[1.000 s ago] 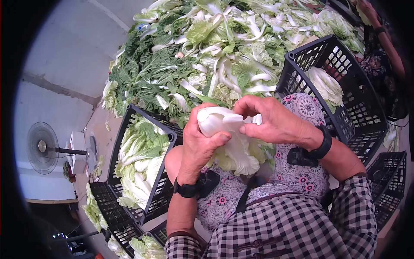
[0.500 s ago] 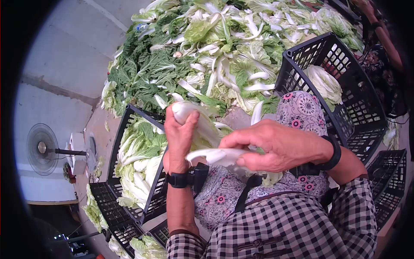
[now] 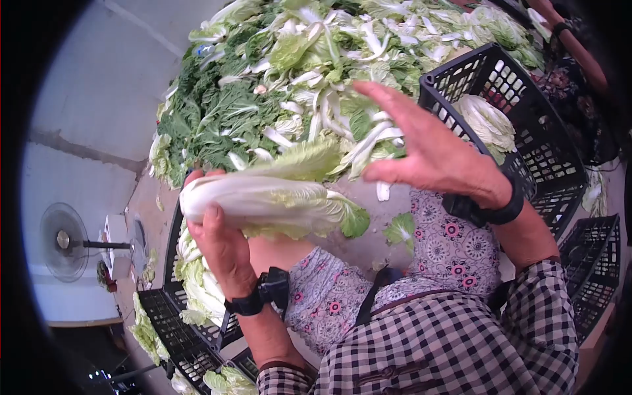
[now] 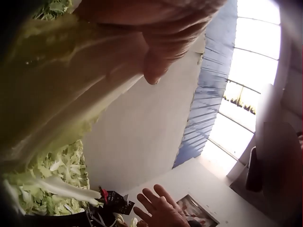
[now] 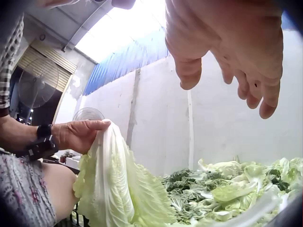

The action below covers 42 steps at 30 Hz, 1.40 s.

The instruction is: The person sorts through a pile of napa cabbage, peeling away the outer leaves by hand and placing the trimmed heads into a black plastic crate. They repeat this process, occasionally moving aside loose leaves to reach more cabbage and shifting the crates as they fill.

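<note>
Swung leftward since half a second ago, the cabbage (image 3: 263, 201) is now in the air above the person's left thigh (image 3: 329, 289), white base at the left, leafy end toward the right. Its base is held in the left grip (image 3: 224, 247), thumb pressed against the near side. Meanwhile the right grip (image 3: 438, 155) has risen and let go of the pale leaf it pinched; it stands wide, fingers spread, apart from the cabbage. Beyond both rises a heap of leaves (image 3: 303, 85). One green leaf (image 3: 399, 230) lies on the floor (image 3: 368, 197) between the knees.
</note>
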Available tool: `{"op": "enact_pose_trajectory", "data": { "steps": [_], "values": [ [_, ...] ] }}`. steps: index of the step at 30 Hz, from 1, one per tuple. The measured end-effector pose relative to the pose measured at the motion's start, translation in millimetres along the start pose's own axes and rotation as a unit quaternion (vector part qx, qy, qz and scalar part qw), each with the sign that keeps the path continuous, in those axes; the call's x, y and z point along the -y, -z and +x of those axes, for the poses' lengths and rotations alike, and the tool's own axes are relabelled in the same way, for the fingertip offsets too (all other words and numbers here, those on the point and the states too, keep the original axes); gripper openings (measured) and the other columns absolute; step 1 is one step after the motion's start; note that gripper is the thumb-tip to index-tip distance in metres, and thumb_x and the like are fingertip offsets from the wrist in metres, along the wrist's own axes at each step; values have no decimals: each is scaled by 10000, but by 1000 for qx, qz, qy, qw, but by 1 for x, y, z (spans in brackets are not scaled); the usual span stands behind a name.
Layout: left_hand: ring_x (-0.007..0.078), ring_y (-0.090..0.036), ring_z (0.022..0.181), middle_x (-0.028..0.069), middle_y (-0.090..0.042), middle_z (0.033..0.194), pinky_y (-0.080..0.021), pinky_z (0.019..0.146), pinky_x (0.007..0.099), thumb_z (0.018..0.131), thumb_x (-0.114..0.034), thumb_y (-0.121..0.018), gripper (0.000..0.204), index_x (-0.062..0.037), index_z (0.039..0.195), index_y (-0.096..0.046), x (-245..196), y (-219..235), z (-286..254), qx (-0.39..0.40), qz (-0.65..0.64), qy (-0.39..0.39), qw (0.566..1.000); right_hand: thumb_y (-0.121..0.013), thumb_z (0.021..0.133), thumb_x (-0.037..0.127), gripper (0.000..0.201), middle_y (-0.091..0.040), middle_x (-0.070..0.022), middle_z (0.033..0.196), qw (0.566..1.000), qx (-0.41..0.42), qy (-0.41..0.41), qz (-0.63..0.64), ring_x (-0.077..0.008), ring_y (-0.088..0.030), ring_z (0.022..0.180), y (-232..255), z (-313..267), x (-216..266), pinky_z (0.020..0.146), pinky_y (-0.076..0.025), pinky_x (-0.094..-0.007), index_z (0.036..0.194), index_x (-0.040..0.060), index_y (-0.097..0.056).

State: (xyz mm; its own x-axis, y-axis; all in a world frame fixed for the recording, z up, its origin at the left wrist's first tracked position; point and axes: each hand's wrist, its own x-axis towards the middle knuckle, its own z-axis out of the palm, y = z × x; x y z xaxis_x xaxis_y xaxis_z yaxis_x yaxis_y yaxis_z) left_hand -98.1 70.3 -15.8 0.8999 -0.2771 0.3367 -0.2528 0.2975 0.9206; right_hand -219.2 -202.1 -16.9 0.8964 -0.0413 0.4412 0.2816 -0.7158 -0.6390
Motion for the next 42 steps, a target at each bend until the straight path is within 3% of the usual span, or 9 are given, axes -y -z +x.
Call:
{"op": "enact_pose_trajectory", "data": {
  "steps": [4, 9, 12, 16, 20, 28, 32, 39, 42],
  "values": [
    [296, -461, 1113, 173, -458, 1173, -415, 963, 466, 730, -462, -699, 849, -48, 1354, -299, -20, -40, -24, 100, -76, -16, 992, -747, 634, 422, 1045, -429, -334, 1226, 984, 113, 102, 93, -361, -432, 1205, -29, -4, 30, 1013, -358, -409, 1355, -110, -208],
    [322, -405, 1223, 188, -397, 1319, -395, 983, 489, 672, -658, -662, 1058, -53, 1409, -203, -29, -89, -32, 58, 27, -123, 990, -766, 662, 240, 754, -590, -187, 1085, 913, 161, 8, 374, -294, -587, 1012, -38, -13, 32, 855, -488, -365, 1272, -23, -410],
    [284, -420, 1240, 189, -422, 1327, -417, 964, 434, 735, -553, -683, 910, -24, 1370, -305, -6, -55, -31, 117, 48, -31, 991, -746, 664, 145, 582, -630, -104, 1044, 933, 34, -56, 354, -218, -609, 960, 8, -14, 21, 847, -506, -320, 1186, 24, -519],
    [228, -575, 1002, 118, -574, 1079, -471, 893, 380, 849, -330, -635, 506, -8, 1208, -483, 3, -30, -36, 188, 59, 58, 979, -747, 717, 171, 628, -623, -97, 1085, 939, -165, -144, 266, -178, -602, 972, 94, -45, -4, 880, -498, -336, 1259, 13, -474],
    [215, -604, 895, 112, -606, 986, -486, 824, 344, 812, -358, -681, 504, 4, 1123, -520, 8, -15, -37, 118, 99, 79, 985, -727, 738, 161, 588, -622, -87, 1065, 930, -286, -223, 62, -142, -612, 898, 157, -95, -44, 818, -503, -288, 1245, -4, -480],
    [182, -585, 891, 90, -613, 962, -463, 839, 320, 822, -317, -674, 445, 1, 1097, -529, 12, -10, -39, 103, 113, 112, 982, -708, 713, 418, 788, -538, -220, 1200, 912, -132, -263, -286, -291, -515, 1132, 149, -152, -178, 977, -388, -367, 1302, -13, -412],
    [174, -579, 885, 84, -615, 948, -455, 844, 317, 822, -316, -666, 422, 0, 1074, -545, 3, -1, -43, 129, 166, 112, 971, -644, 764, 426, 721, -510, -214, 1257, 928, -66, -348, -115, -324, -475, 1191, 144, -135, -169, 1002, -365, -373, 1257, -62, -446],
    [176, -573, 901, 79, -599, 982, -460, 822, 317, 853, -323, -634, 401, -1, 1078, -556, -6, 30, -36, 102, 251, 116, 955, -600, 807, 385, 647, -519, -167, 1254, 953, -16, -301, -14, -268, -490, 1154, 116, -107, -98, 983, -363, -371, 1283, -26, -446],
    [154, -558, 940, 72, -606, 1018, -437, 837, 289, 884, -132, -555, 258, 16, 1095, -556, -17, 64, -24, 32, 309, 102, 945, -620, 786, 319, 624, -520, -171, 1240, 951, 0, -308, -3, -273, -497, 1128, 76, -100, -88, 955, -384, -352, 1295, 6, -440]
  ]
}}
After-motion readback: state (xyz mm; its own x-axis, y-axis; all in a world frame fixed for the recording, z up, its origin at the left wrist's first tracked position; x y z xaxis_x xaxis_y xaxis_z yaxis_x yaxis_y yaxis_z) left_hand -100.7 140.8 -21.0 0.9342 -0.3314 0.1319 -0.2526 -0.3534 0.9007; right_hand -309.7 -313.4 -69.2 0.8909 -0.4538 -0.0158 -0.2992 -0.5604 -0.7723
